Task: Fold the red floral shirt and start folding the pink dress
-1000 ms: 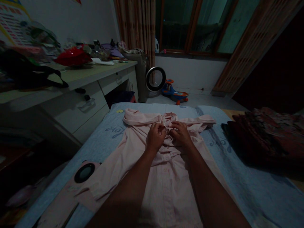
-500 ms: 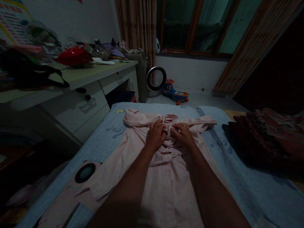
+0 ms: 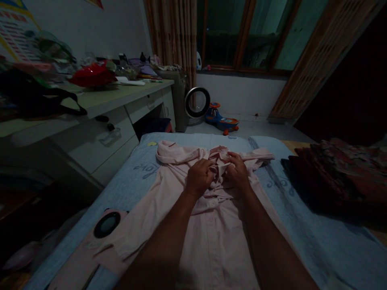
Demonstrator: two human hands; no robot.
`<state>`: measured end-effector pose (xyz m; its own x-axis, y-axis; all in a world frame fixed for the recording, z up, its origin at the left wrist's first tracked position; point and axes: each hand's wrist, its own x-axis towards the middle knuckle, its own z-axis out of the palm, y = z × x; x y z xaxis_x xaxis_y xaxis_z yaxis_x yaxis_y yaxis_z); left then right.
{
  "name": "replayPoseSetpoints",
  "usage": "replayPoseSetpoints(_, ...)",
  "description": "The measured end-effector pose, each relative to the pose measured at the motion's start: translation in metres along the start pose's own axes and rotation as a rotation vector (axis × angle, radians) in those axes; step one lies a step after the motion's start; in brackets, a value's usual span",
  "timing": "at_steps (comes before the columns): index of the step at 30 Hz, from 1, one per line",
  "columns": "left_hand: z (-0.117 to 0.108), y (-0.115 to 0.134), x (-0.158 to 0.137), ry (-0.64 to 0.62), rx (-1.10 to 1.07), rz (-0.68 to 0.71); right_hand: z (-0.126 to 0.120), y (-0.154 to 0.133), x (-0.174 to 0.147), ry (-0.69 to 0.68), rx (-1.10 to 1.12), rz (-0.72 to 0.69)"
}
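Observation:
A pale pink button-up shirt [image 3: 208, 237] lies front side up on the bed [image 3: 145, 177], its collar end away from me and its cloth bunched near the neck. My left hand [image 3: 199, 177] is closed on the left side of the collar opening, fingers curled into the fabric. On the other side, my right hand [image 3: 238, 171] pinches the collar edge between thumb and fingers. A button shows on the placket just below my hands. The fingertips are partly hidden in the folds.
Dark folded clothes [image 3: 341, 177] are stacked on the right. A pink item with a round dark window [image 3: 107, 224] lies at the left bed edge. Beyond are a cluttered desk [image 3: 121, 96], a washing machine with its round door [image 3: 197, 102] open, and a blue ride-on toy [image 3: 222, 119].
My hands have drawn slightly apart at the collar, and a flap of cloth now stands up between them. The view has shifted a little.

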<state>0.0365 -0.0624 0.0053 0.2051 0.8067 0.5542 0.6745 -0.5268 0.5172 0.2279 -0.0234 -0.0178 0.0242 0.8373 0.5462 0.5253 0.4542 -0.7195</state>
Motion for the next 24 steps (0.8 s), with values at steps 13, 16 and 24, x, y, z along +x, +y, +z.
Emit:
replayPoseSetpoints(13,-0.001,-0.009,0.008,0.017,0.054,-0.295,0.009,0.002,0.002,-0.031,0.141,0.308)
replayPoseSetpoints(16,-0.002,-0.013,0.008,0.127,0.048,-0.241,0.001,-0.014,0.005,-0.195,0.257,0.221)
replayPoseSetpoints(24,-0.005,-0.026,0.012,0.169,0.04,-0.158,-0.027,-0.06,0.007,-0.614,0.492,0.239)
